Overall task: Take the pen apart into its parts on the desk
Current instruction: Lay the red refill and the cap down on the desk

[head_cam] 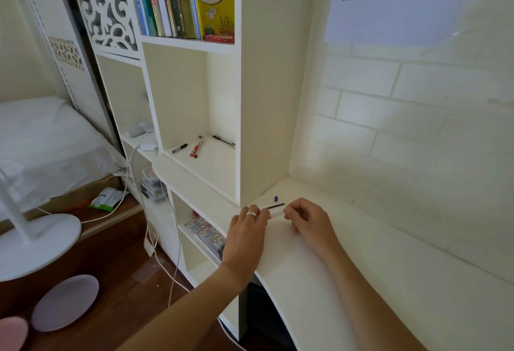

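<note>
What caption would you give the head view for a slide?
Both hands, left hand and right hand, hold a pen barrel over the desk.

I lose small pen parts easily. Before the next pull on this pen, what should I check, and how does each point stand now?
1. Both hands on the pen barrel: ok, left hand and right hand hold its ends.
2. Blue cap off and parked on the desk: ok.
3. Black refill out: cannot tell whether fully free.
4. Parts away from the desk edge: ok.
5. Spring or tip located: cannot tell.
</note>
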`<move>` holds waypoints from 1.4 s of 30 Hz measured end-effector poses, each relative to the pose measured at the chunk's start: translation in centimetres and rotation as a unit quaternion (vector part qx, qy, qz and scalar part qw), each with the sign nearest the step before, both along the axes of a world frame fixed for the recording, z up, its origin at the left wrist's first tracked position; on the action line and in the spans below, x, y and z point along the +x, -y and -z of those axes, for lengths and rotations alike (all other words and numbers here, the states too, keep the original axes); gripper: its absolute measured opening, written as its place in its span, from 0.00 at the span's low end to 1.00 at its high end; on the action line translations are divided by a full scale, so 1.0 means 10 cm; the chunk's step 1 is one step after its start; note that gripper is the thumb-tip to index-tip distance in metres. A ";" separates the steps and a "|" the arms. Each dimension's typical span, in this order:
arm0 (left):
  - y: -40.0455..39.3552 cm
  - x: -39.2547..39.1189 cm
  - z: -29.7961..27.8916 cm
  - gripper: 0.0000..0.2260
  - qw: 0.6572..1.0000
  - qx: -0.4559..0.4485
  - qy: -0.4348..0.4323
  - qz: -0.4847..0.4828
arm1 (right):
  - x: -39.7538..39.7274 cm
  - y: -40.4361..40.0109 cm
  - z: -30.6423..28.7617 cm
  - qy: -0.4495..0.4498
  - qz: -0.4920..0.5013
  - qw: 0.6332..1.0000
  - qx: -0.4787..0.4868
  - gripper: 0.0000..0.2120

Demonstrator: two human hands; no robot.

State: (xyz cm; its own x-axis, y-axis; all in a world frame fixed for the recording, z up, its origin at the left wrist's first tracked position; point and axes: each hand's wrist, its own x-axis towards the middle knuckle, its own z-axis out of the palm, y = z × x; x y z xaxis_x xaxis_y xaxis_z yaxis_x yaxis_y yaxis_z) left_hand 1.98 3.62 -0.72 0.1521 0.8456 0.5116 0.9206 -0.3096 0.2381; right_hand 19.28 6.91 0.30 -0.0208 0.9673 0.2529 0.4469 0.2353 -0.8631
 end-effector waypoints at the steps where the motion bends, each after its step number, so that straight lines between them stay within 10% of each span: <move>1: 0.00 0.00 0.00 0.09 1.000 0.002 0.003 0.003 | 0.00 0.00 0.00 0.003 0.001 1.000 0.003 0.06; 28: -0.10 0.01 0.06 0.05 0.999 -0.003 0.054 -0.006 | -0.06 -0.13 -0.03 0.040 0.031 0.998 0.044 0.08; 42: -0.14 0.02 0.07 0.04 0.999 0.009 0.041 -0.009 | -0.36 -0.74 -0.20 0.243 0.071 0.967 -0.003 0.06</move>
State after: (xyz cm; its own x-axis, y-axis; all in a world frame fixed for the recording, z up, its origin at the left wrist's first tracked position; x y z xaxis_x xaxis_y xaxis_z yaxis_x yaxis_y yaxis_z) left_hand 2.20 4.99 -1.39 0.0939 0.8388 0.5362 0.9039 -0.2976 0.3073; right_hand 15.70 14.26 2.28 -0.0020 0.9705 0.2412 0.8279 0.1369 -0.5439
